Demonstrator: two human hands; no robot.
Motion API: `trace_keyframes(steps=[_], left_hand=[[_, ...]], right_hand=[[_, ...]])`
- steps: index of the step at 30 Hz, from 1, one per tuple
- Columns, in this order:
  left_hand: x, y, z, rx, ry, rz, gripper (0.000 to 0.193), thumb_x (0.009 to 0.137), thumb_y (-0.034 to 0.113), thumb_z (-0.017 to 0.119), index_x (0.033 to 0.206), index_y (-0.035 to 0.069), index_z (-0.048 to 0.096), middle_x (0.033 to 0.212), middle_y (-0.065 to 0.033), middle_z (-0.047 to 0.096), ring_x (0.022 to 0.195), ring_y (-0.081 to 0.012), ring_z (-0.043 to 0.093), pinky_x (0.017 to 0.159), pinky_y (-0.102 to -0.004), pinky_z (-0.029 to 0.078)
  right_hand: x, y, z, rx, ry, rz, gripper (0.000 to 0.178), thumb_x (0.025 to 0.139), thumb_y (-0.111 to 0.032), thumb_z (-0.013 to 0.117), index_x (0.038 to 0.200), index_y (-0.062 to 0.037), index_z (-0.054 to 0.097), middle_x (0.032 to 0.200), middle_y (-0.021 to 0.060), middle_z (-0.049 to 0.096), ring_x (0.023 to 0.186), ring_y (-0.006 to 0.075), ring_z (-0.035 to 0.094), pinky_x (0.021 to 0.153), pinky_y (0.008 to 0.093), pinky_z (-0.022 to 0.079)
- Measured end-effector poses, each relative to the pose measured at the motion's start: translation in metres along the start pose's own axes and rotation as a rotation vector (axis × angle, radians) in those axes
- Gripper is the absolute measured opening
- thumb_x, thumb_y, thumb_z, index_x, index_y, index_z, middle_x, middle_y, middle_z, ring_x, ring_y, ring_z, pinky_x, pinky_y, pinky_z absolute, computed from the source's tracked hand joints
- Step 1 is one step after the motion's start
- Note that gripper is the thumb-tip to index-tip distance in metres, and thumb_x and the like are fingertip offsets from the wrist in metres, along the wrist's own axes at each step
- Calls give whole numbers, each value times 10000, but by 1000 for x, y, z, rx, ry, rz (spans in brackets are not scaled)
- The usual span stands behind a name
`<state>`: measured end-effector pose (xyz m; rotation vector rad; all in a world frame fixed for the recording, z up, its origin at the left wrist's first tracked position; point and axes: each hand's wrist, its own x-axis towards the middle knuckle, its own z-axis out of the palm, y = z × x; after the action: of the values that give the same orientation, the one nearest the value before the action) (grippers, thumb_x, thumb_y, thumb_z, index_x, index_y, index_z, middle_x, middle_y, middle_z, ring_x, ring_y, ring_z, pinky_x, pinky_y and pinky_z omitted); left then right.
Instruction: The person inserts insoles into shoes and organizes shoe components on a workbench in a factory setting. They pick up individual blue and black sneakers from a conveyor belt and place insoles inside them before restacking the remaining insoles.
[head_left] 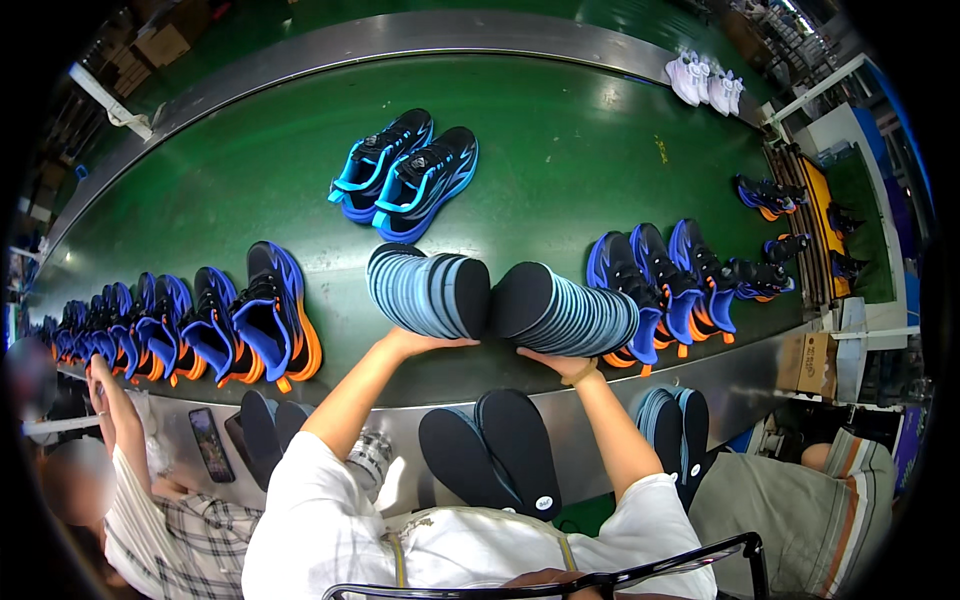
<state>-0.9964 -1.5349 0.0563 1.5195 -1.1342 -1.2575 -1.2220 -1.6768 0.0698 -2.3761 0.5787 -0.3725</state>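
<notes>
My left hand [418,343] holds a thick stack of insoles [415,292] with light blue edges and black faces, fanned out over the green work surface [560,140]. A second fanned stack of insoles [580,315] rests in my right hand [556,364]. The two stacks lean toward each other and nearly meet at their black ends. Both hands grip from the near side, and the stacks hide most of my fingers. Just beyond them stands a pair of black and blue sneakers [425,180]. More black insoles [490,450] lie at the metal edge before me.
Rows of black, blue and orange sneakers stand left [270,310] and right [650,280]. White shoes [703,82] are at the far right. A phone [211,444] and more insoles [672,435] lie along the metal edge. People sit on both sides, one with a hand [103,385] near the left row.
</notes>
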Motion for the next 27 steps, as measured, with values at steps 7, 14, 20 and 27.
trace_keyframes(steps=[7,14,20,27], left_hand=[[5,46,-11,63,-92,-45,630,580,308,764,1107,66,517,1129,-74,524,1081,-190,456,968,-314,297],[11,3,11,-55,153,211,1204,524,254,788,1327,121,-99,1275,-75,314,1133,-196,359,993,-331,240],[0,30,3,379,229,61,1027,371,417,805,1197,9,351,1179,-185,426,1101,-332,406,927,-390,329],[13,37,9,604,286,-12,827,485,446,741,1145,55,429,1143,-153,479,1076,-292,441,891,-432,317]], right_hand=[[3,20,-14,144,-195,89,809,670,-507,605,1292,-111,273,1313,54,312,1234,223,227,1042,412,75],[-15,61,27,268,-10,29,807,672,-534,572,1300,-129,266,1340,108,241,1237,282,222,1030,446,99],[2,13,-17,-196,-70,-167,765,670,-492,586,1273,-110,311,1316,118,291,1240,296,210,1029,445,104],[9,21,-8,40,-79,-19,653,691,-386,627,1206,-49,408,1290,121,346,1218,240,283,1013,359,175]])
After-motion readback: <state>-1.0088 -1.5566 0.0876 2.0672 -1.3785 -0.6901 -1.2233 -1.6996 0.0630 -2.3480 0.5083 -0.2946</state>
